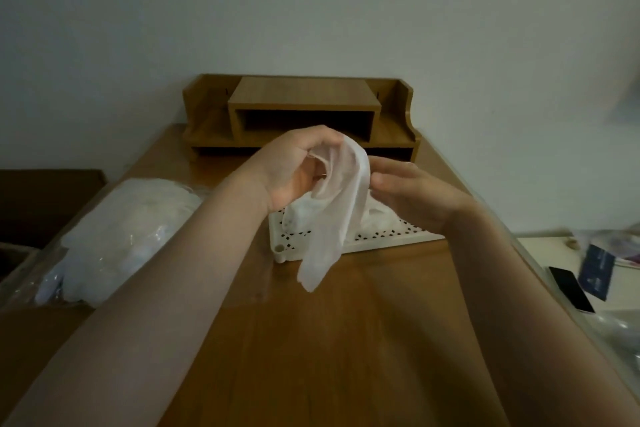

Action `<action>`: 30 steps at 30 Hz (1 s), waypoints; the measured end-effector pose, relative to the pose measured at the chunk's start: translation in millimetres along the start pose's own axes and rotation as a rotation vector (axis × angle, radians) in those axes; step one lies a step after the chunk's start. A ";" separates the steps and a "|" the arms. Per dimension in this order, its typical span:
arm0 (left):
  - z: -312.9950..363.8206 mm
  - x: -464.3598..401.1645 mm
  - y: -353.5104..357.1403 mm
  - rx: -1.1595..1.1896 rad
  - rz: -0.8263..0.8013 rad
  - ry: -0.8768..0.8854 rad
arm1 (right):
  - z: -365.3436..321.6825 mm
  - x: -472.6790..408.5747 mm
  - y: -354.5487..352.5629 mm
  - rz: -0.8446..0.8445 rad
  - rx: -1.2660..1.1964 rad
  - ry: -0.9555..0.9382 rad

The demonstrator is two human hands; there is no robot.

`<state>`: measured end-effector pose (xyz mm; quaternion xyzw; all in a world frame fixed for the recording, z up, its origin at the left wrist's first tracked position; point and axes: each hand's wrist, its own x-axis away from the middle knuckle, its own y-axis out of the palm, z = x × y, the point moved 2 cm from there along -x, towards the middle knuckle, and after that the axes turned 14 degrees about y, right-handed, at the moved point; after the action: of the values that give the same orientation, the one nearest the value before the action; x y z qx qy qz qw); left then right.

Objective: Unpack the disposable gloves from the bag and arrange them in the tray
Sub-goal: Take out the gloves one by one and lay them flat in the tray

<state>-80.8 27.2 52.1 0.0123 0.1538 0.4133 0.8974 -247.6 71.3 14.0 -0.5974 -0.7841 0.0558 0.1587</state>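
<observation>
Left hand [294, 170] raised over the wooden desk [311, 340], fingers curled over and pinching the top of one translucent white disposable glove [336, 204]. The glove drapes from those fingers and hangs down, its lower end dangling past the near rim of the white perforated tray [384, 243].

Right hand [412, 194] just right of the hanging glove, fingers straight and held together, tips pointing left. Fingertips at the glove's edge; actual contact cannot be told. This hand grips nothing.

Tray sits on the desk directly below both hands. More crumpled white gloves [377, 218] lie in it, under the right fingers and behind the hanging one.

Clear plastic bag of gloves [117, 239], bulky, lies on the desk well to the left of the left fingers, beside the left forearm.

Beyond the fingertips, against the wall: a wooden desk organizer [301, 114] with an open shelf.

Far right of the right hand, off the desk: a dark phone [571, 289] and a dark blue packet [599, 274], both blurred.
</observation>
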 end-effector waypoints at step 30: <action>-82.5 -59.8 -46.9 -0.866 -0.065 -0.375 | 42.8 -53.8 -117.0 0.264 0.407 0.642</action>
<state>-106.3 -56.8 -17.5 -0.2933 -0.1971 0.4019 0.8447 -355.9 -8.4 -3.8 -0.6366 -0.5840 0.0402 0.5021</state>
